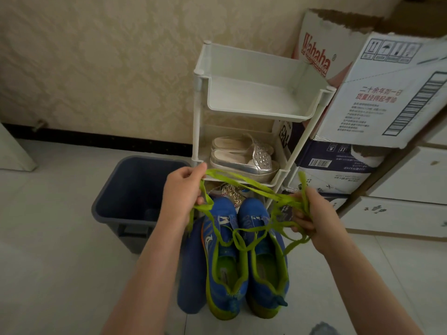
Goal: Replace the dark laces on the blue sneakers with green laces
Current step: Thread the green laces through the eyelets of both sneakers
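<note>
Blue sneakers (260, 238): no dark laces visible; green laces (244, 181) above them, unthreaded, pinched by left hand (183, 192), gripped by right hand (314, 213).

Sneakers (263, 267) before rack (254, 112), perhaps touching

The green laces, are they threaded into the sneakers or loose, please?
Loose: green laces hang tangled between left hand and right hand, above blue sneakers.
</note>
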Tool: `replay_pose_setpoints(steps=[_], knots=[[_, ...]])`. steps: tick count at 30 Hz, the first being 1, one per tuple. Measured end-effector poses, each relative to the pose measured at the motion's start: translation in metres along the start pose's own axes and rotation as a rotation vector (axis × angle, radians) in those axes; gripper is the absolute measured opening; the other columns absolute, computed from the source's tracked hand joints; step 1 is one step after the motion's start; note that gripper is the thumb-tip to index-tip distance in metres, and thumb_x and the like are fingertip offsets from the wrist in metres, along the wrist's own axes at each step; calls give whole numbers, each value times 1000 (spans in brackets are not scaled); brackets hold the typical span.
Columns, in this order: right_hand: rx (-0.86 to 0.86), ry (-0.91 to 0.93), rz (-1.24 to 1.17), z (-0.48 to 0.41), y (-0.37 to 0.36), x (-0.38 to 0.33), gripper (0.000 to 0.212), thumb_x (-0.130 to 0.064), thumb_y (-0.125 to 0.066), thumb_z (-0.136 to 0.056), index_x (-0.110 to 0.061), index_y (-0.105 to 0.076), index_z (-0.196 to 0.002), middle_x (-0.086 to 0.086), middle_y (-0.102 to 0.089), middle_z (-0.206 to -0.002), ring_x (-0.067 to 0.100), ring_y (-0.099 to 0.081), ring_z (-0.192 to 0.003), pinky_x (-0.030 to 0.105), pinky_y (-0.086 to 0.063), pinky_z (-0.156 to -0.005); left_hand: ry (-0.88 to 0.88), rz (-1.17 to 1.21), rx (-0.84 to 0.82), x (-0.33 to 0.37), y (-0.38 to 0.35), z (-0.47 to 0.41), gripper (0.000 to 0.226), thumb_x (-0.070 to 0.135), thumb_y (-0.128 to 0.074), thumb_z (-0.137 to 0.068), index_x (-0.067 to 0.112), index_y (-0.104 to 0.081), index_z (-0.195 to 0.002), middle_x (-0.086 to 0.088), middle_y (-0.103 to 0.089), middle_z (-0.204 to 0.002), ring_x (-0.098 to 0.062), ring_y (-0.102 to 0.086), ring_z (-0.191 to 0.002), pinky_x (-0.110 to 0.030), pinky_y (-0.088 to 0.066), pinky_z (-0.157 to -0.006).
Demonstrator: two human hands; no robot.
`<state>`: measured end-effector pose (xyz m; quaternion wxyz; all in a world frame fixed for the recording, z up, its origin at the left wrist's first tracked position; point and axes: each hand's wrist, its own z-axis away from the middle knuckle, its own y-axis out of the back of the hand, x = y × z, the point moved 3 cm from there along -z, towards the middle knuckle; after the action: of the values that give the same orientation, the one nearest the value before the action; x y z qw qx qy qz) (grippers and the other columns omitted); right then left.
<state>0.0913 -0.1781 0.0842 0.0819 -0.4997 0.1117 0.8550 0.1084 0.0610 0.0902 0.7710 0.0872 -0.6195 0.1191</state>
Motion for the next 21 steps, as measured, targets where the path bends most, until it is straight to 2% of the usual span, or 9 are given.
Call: replay_pose_setpoints(steps=[4, 6, 8, 10, 12, 15, 17, 19, 21], knots=[[-58, 4, 260, 6, 1, -2, 44, -46, -40, -96, -11, -66, -97, 1, -39, -55, 9, -33, -37, 26, -37, -45, 15, 56, 53, 3, 6, 1, 26, 30, -52, -96, 11, -55, -79, 5, -41, -52, -2, -34, -33, -16, -30, -35], [-75, 88, 551, 8, 2, 1, 39, -45, -47, -94, -12, -67, -97, 0, -53, -63, 11, -47, -49, 32, -50, -55, 31, 117, 0, 6, 1, 4, 25, 28, -51, -97, 11, -54, -79, 2, -39, -60, -2, -30, -35, -15, -27, -33], [-180, 136, 867, 9, 0, 9, 36, -41, -51, -94, -9, -68, -98, 1, -60, -71, 11, -54, -56, 34, -54, -69, 47, 169, -81, 8, -7, 8, 24, 28, -52, -96, 10, -55, -80, 2, -38, -62, -1, -28, -36, -14, -25, -33], [-282, 76, 1024, 10, -3, 19, 43, -46, -49, -95, -7, -67, -99, 7, -65, -76, 12, -56, -50, 29, -54, -63, 38, 174, -132, 10, -14, 11, 24, 29, -54, -95, 10, -54, -81, 3, -39, -61, -2, -28, -36, -14, -25, -33], [-267, 70, 1057, 7, -3, 22, 45, -50, -45, -95, -10, -64, -95, 7, -64, -79, 18, -63, -56, 27, -55, -60, 18, 189, -140, 13, -17, 13, 25, 29, -54, -95, 10, -54, -79, 3, -40, -60, -3, -28, -37, -15, -24, -33], [-293, 25, 940, 3, -5, 23, 49, -51, -40, -97, -7, -62, -103, 10, -67, -97, 29, -68, -85, 38, -57, -81, -1, 324, -155, 20, -19, 16, 30, 28, -52, -96, 10, -50, -72, 3, -40, -58, -3, -27, -37, -14, -24, -33], [-347, -32, 890, 8, -11, 29, 55, -50, -39, -97, -1, -61, -108, 13, -67, -102, 28, -66, -84, 38, -56, -81, -13, 426, -187, 25, -22, 19, 32, 27, -50, -97, 11, -46, -70, 3, -38, -57, -2, -26, -35, -13, -24, -32], [-263, 147, 1031, 4, -12, 26, 50, -48, -42, -97, -3, -63, -98, 8, -65, -92, 23, -63, -87, 32, -49, -78, 8, 453, -252, 28, -27, 22, 33, 27, -50, -97, 12, -47, -68, 5, -40, -54, -1, -26, -34, -12, -22, -32], [-234, 327, 907, 4, -16, 17, 32, -41, -52, -94, -16, -65, -109, -3, -64, -99, 14, -61, -97, 26, -45, -82, 58, 380, -365, 27, -34, 26, 33, 29, -51, -96, 13, -48, -67, 7, -41, -52, -1, -25, -35, -12, -20, -32]])
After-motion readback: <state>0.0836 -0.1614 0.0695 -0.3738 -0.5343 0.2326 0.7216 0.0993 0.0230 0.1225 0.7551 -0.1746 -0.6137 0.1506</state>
